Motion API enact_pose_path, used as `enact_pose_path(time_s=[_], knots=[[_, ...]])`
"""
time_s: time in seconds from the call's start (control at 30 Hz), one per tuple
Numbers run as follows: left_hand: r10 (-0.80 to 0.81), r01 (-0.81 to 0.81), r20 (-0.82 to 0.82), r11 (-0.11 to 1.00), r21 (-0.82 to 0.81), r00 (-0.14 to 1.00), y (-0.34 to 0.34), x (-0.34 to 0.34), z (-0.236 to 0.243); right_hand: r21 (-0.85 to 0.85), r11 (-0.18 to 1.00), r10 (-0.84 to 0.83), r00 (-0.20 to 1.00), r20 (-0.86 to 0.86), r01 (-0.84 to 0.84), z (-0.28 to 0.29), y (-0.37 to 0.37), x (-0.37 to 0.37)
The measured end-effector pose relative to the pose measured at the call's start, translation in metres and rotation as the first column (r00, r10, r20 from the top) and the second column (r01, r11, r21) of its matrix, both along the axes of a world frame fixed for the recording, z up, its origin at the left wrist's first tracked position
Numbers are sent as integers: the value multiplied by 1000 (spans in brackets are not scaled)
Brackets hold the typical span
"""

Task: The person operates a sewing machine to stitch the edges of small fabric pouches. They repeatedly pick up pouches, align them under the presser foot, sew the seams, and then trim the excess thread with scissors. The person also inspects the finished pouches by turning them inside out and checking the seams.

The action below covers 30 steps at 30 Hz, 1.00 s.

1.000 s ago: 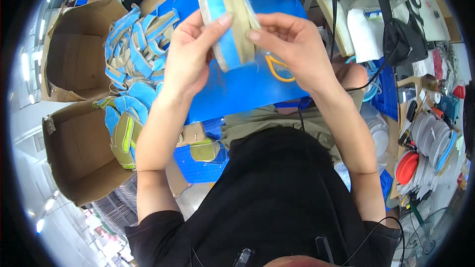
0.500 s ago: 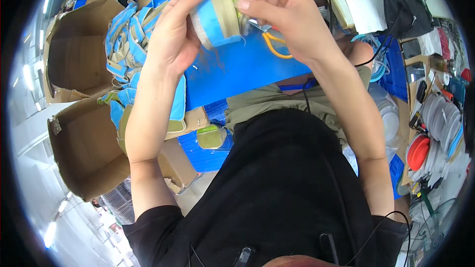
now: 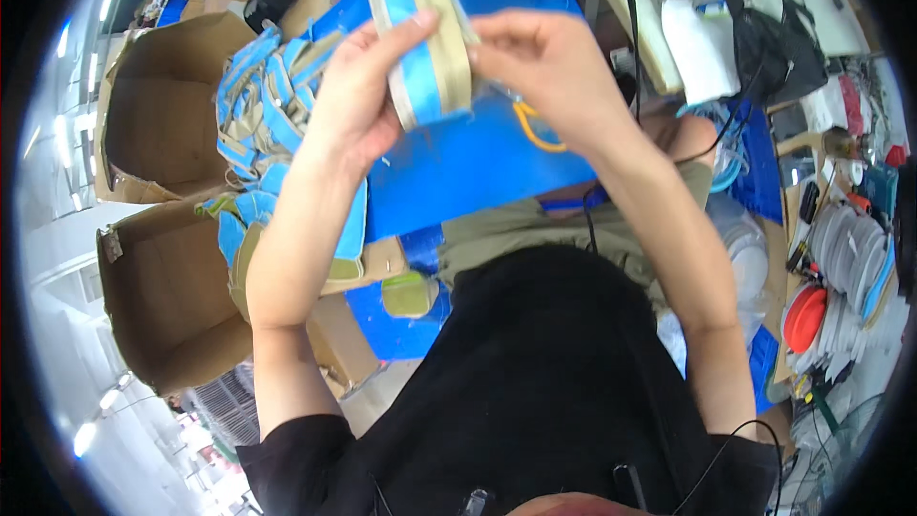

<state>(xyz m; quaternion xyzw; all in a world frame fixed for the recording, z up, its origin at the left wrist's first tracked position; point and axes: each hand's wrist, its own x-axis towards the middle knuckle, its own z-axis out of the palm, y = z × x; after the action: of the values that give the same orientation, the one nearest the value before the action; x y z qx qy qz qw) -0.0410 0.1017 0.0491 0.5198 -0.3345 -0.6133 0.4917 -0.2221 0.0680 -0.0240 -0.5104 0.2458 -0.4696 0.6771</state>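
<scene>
Above the blue tabletop (image 3: 420, 191), my left hand (image 3: 368, 86) grips a blue and beige fabric band (image 3: 420, 67), its thumb lying across the front and its fingers behind. The band curves like the side of a pouch, with a seam or zipper line along its beige part. My right hand (image 3: 549, 67) pinches at the band's right edge with thumb and forefinger; what exactly lies between those fingertips is hidden. Scissors with orange handles (image 3: 535, 134) rest on the tabletop below my right hand, mostly covered by it.
A pile of blue and beige fabric pieces (image 3: 263, 105) lies left of my left arm, beside two open cardboard boxes (image 3: 158, 124). A black bag (image 3: 783, 57) is at the upper right. Stacked white discs (image 3: 845, 244) and a red one (image 3: 805, 318) stand at the far right.
Both hands and the band sit lower in the picture, as does the surrounding scene. The band's lower end has turned slightly, and the scissors' blades are now more hidden.
</scene>
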Motion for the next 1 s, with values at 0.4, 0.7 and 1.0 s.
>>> enact_pose_path(time_s=[0.4, 0.7, 1.0], knots=[[88, -87, -48, 996, 14, 995, -20, -6, -7, 153, 988, -19, 996, 82, 6, 3, 10, 2], [124, -123, -74, 992, 18, 990, -20, -8, -9, 185, 982, 14, 983, 183, -48, 0, 8, 4], [129, -128, -66, 991, 23, 989, -46, 6, -3, 195, 979, 32, 984, 173, -66, 5, -16, 19]])
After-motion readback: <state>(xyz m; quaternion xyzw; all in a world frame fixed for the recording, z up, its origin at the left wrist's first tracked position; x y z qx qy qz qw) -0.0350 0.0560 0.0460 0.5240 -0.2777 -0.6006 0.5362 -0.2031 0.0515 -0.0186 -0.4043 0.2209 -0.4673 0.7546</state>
